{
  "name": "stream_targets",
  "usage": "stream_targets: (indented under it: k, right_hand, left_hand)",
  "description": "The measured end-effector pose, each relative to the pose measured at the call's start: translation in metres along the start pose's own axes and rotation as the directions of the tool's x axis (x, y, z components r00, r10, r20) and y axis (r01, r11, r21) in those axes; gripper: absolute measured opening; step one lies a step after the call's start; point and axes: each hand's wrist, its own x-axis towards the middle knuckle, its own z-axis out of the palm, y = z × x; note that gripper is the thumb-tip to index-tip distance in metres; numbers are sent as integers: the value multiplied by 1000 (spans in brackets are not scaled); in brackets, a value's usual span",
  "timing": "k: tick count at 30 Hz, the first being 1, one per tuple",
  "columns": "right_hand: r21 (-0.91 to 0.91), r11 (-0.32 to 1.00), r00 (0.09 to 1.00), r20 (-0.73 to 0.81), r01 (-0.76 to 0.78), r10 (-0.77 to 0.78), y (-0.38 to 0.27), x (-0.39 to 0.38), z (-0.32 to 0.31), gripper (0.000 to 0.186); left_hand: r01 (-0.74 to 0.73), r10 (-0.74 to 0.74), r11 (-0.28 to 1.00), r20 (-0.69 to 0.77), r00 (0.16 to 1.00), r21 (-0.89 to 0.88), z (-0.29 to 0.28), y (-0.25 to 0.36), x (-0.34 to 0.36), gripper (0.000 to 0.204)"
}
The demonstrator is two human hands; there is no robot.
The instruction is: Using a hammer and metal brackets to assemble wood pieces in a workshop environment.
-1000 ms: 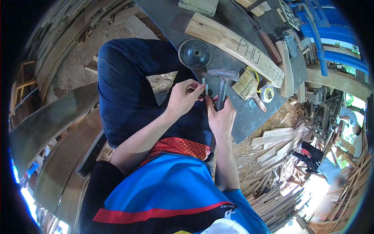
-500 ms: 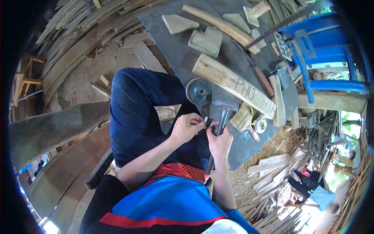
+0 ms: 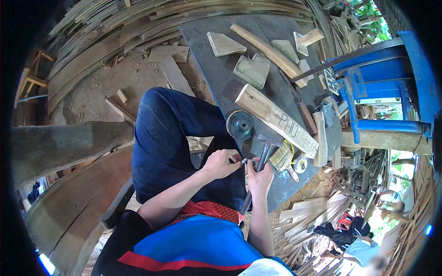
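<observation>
A hammer (image 3: 265, 154) lies in my right hand (image 3: 260, 178), its steel head up past the fingers and its handle slanting down toward my lap. My left hand (image 3: 223, 164) is closed in a pinch beside it, fingertips almost meeting those of the right. Between the two hands shows a small pale, shiny piece (image 3: 244, 161), too small to name; it seems to be in the left fingertips. Just beyond the hands sits a round dark disc with a central hole (image 3: 240, 125). Right of the hammer head are a paintbrush (image 3: 282, 157) and a tape roll (image 3: 300, 164).
A long wood block with handwritten lettering (image 3: 271, 117) crosses the dark tabletop (image 3: 221, 76). Beyond it lie cut wood pieces (image 3: 252, 70) and a curved wooden length (image 3: 269, 53). A blue metal frame (image 3: 375, 87) stands at right. Another person (image 3: 363, 250) is at lower right.
The view has shifted, so the table and its things sit lower in the picture. My hands stay close together, and the small pale piece has tilted. The hammer stays in my right hand.
</observation>
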Motion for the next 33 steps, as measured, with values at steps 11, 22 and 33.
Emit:
stream_targets:
  k: [11, 22, 33]
  right_hand:
    - [139, 990, 992, 124, -31, 13, 11, -7, -6, 27]
    - [139, 983, 985, 145, -117, 97, 9, -9, -9, 36]
    - [207, 976, 994, 99, -67, 47, 23, -1, -16, 27]
  left_hand:
    - [61, -25, 953, 121, 992, -298, 2, 3, -3, 21]
    - [-150, 144, 984, -63, 988, -93, 6, 9, -5, 20]
    - [-124, 118, 980, -49, 992, -156, 3, 7, -2, 24]
